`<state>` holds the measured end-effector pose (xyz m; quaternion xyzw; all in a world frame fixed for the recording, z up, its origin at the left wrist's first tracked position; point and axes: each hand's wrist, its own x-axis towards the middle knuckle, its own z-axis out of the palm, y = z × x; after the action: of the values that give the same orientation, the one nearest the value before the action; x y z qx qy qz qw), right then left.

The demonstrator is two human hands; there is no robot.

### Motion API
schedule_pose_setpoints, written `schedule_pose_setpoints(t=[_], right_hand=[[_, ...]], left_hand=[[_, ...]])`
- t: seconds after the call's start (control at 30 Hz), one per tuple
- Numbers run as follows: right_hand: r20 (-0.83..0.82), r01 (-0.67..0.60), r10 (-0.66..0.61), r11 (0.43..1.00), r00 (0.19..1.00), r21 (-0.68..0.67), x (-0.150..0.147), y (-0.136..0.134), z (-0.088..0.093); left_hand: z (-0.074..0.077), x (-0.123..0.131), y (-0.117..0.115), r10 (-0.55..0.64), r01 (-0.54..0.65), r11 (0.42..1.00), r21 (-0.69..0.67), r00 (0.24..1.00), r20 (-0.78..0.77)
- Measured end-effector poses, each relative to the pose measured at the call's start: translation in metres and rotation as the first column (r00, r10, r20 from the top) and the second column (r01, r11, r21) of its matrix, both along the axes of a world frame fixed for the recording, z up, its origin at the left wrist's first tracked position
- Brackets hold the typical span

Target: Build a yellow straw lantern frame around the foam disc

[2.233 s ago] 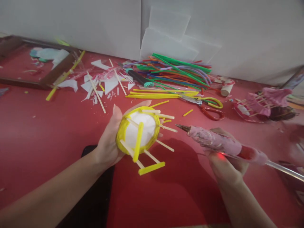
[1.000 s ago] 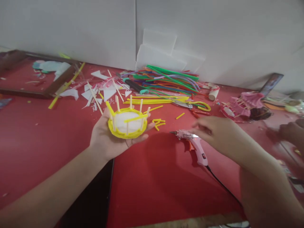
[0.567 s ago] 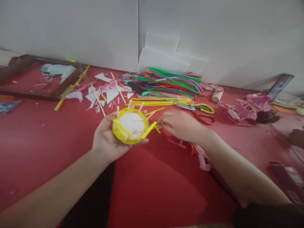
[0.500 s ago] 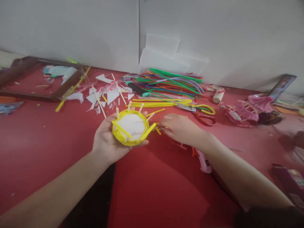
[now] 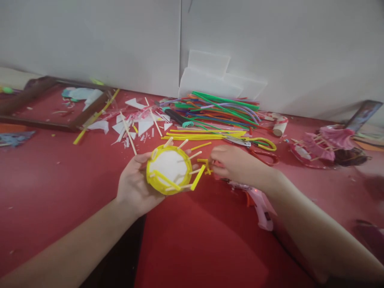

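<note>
My left hand [image 5: 130,186] is closed around the side of a small round craft piece [image 5: 170,165], tilted toward me. It has a white disc for a base, a yellow pipe-cleaner rim and several short wooden sticks rising from the rim. Bent lengths of yellow pipe cleaner cross its near side. To the right, my right hand [image 5: 232,162] is low over the table with its fingers curled down, beside short yellow pipe-cleaner pieces [image 5: 206,165]. What lies between those fingertips is hidden. A pink glue gun [image 5: 262,210] lies partly behind my right forearm.
Behind my hands lie a heap of coloured pipe cleaners [image 5: 222,106], scissors [image 5: 261,144], a black-and-teal cutter [image 5: 177,117] and white scraps [image 5: 144,126]. A brown frame [image 5: 39,124] is at left; a pink ruffled craft [image 5: 321,146] at right. White sheets [image 5: 210,76] lean on the wall.
The round piece has tipped and turned in my left hand. My right hand has shifted slightly away from it, over the yellow pieces. The whole view has moved a little.
</note>
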<state>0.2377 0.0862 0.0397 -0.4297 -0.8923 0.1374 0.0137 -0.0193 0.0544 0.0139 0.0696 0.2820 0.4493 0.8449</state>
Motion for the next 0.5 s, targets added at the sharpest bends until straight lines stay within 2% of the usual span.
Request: schedule_pose_setpoints(t=[0.17, 0.27, 0.33, 0.4, 0.5], right_hand=[[-0.065, 0.052, -0.052, 0.999, 0.997, -0.003, 0.008, -0.003, 0.011], [-0.091, 0.03, -0.024, 0.997, 0.996, 0.065, 0.008, -0.005, 0.01], [-0.18, 0.055, -0.034, 0.992, 0.983, 0.109, 0.006, -0.006, 0.01], [-0.34, 0.132, -0.084, 0.984, 0.937, 0.119, 0.005, -0.008, 0.014], [-0.577, 0.306, -0.254, 0.952, 0.777, -0.008, 0.006, -0.012, 0.025]], left_hand=[[-0.007, -0.005, 0.001, -0.148, 0.133, 0.986, 0.097, 0.972, 0.181], [-0.006, -0.004, 0.002, -0.142, 0.126, 0.988, 0.088, 0.968, 0.209], [-0.004, -0.002, 0.001, -0.146, 0.129, 0.987, 0.092, 0.968, 0.206], [-0.002, 0.0, 0.0, -0.188, 0.166, 0.979, 0.118, 0.959, 0.214], [-0.002, 0.003, -0.003, -0.279, 0.24, 0.955, 0.174, 0.924, 0.262]])
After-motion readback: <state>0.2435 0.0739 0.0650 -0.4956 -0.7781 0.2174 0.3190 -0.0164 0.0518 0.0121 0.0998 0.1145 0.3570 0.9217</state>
